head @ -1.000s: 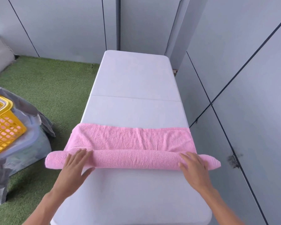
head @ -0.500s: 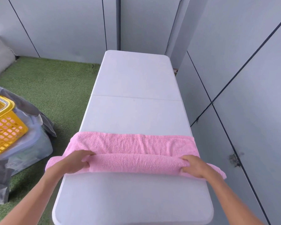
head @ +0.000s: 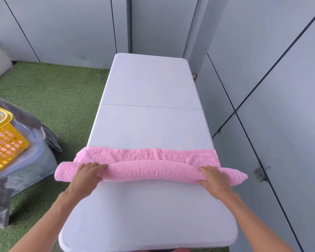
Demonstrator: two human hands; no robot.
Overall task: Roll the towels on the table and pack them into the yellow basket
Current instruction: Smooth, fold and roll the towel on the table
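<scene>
Mostly rolled, fluffy pink terry towel (head: 149, 170) lies crosswise on the smooth white folding table (head: 153, 124), a flat unrolled strip left on its far side, both ends overhanging the table edges. Left hand (head: 86, 174) curls over the roll near its left end; right hand (head: 214, 178) grips near the tapered right end. Yellow perforated plastic basket (head: 4, 146) sits far left on grey fabric over green artificial turf (head: 62, 99).
</scene>
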